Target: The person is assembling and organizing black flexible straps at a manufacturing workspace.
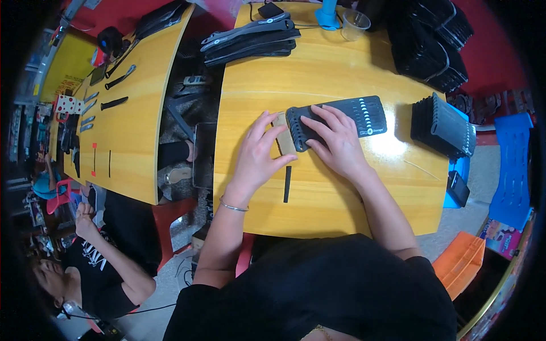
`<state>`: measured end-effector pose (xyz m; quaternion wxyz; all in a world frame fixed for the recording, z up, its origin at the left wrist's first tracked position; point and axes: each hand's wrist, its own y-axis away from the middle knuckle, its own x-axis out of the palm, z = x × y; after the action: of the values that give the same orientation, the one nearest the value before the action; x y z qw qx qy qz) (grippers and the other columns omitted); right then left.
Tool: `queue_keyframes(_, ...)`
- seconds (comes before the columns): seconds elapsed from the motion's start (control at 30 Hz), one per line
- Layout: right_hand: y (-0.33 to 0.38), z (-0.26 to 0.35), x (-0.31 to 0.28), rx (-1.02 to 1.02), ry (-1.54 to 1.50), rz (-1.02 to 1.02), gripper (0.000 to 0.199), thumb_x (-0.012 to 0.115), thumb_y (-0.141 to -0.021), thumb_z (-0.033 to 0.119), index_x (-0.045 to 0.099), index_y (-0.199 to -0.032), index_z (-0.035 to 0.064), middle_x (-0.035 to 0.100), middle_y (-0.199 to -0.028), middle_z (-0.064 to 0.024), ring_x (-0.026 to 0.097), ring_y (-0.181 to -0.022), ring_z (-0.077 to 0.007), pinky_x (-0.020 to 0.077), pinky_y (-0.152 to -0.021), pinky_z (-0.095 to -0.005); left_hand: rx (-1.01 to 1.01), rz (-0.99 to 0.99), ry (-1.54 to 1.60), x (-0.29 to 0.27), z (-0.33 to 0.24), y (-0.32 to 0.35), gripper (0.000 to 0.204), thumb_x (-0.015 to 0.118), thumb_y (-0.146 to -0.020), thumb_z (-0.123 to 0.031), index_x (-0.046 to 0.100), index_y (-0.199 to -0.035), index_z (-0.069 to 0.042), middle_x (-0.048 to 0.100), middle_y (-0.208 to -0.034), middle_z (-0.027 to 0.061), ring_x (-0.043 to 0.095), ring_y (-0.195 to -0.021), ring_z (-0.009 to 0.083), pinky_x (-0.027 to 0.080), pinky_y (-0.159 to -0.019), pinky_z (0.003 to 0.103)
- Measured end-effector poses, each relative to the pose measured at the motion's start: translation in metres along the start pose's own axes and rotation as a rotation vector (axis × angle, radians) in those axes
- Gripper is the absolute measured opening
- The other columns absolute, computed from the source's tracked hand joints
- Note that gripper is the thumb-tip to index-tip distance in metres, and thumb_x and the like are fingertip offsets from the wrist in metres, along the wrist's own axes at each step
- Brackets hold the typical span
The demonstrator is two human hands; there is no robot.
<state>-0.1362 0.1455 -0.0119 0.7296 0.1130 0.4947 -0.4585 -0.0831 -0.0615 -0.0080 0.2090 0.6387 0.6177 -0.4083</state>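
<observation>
A dark grey flat strap-like piece (pixel 368 113), with a row of slots near its right end and small notches at its left end, lies across the middle of the table. My right hand (pixel 340 145) rests on top of it, fingers spread and lying on its surface. Against its left end is a small brown cardboard piece (pixel 285 142). My left hand (pixel 259 149) grips this cardboard between the thumb on its near side and the fingers on its far side. Just below lies a short narrow black strip (pixel 287 184), touched by neither hand.
Black straps (pixel 250 42) are piled at the back left, near a clear plastic cup (pixel 355 25). Bundled black pieces (pixel 429 48) and another stack (pixel 441 125) stand right. A person (pixel 108 273) sits by the left table (pixel 136 153). An orange container (pixel 460 264) is at lower right.
</observation>
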Motion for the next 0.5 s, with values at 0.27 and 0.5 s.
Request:
queue_keyframes(0.27,0.002,-0.001,0.002,0.014,-0.023,-0.013,0.048,0.072,-0.076,0.019,0.059,-0.122,0.0141,0.052,-0.131,-0.0100,0.044,-0.124,-0.0298,0.0337,-0.102,-0.0439,-0.029,-0.098,0.022,0.016,-0.005,0.000,0.053,0.084,-0.062,-0.024,0.060,-0.104,-0.001,0.050,-0.127,0.0176,0.046,-0.124,0.0377,0.042,-0.100,0.044)
queue_keyframes(0.5,0.003,-0.002,0.003,0.010,-0.015,-0.028,0.048,0.072,-0.076,0.019,0.060,-0.122,0.0142,0.051,-0.130,-0.0096,0.044,-0.124,-0.0294,0.0338,-0.102,-0.0436,-0.018,-0.109,0.008,0.018,-0.006,-0.001,0.049,0.082,-0.065,-0.020,0.059,-0.103,0.000,0.050,-0.127,0.0188,0.046,-0.124,0.0375,0.041,-0.101,0.044)
